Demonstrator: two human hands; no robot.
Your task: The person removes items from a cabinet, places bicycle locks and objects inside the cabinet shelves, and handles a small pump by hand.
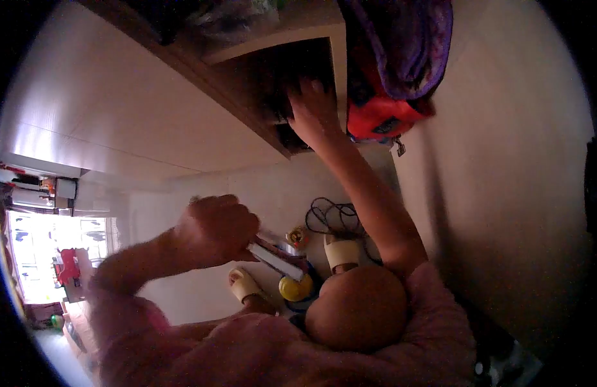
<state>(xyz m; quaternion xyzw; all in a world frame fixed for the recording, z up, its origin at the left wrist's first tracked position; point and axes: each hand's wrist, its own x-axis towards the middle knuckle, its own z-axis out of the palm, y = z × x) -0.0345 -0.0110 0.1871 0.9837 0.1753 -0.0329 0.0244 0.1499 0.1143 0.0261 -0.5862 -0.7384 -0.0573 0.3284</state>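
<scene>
My left hand is closed round a flat, narrow object with a pale white edge, which sticks out past the fingers and slants down to the right. Its exact kind is too dim to tell. My right hand reaches into a dark open compartment of a wooden shelf unit. Its fingers look stretched out, with the tips fading into shadow, and nothing shows in them. Whatever lies inside the compartment is hidden by the dark.
Right of the compartment hang a red bag and a purple cloth. Below, a black cable lies coiled on the floor near my feet in pale sandals. A yellow round thing is beside them. A bright window is at left.
</scene>
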